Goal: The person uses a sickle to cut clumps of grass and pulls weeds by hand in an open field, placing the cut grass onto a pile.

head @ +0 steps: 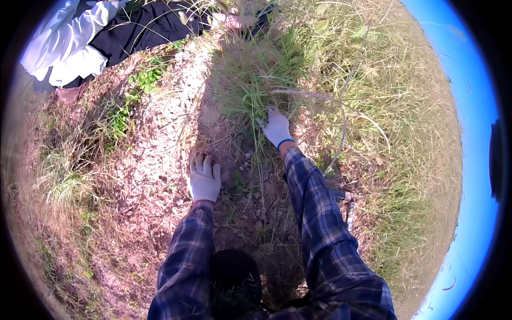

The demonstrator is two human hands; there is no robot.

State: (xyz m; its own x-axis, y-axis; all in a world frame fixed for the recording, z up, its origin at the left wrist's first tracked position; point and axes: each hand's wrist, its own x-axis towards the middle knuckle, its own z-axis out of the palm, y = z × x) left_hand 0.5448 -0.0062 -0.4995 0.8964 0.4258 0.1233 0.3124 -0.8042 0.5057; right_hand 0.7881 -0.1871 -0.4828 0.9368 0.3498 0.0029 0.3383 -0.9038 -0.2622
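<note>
My left hand (205,178), in a white knit glove, rests palm down on the bare soil (160,132) with its fingers spread, holding nothing. Further forward and to the right, my right hand (277,127) wears a similar white glove with a blue cuff edge. Its thumb and fingers close around blades at the right side of a green grass clump (254,94); some fingertips are hidden among the blades. Long loose blades (261,168) trail from the clump down between my two plaid sleeves. Small leaf bits and clods cover the shaded ground there.
Dry, pale stems (340,104) arch over the ground right of my right hand. Beside my right forearm lies a partly hidden tool (349,202). Another person in white clothing (76,44) and dark fabric (148,28) is at the upper left. Tall grass (400,100) fills the right side.
</note>
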